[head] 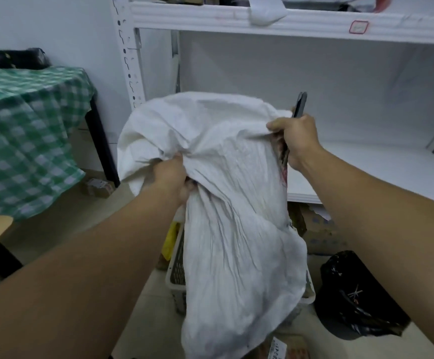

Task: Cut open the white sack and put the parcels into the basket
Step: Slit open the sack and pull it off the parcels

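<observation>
White sack [226,193] hoisted and draped over the basket [178,270] so parcels drop straight in; none visible inside from here. My left hand [170,178] is clenched on a bunch of cloth at mid-sack to carry the weight. My right hand [294,139] pinches the sack's edge plus a dark tool [300,104], probably the cutter.

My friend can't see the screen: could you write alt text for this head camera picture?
Two bare hands hold a crumpled white sack up over a basket; the left hand bunches its fabric, and the right hand grips its edge together with a dark cutter.
</observation>
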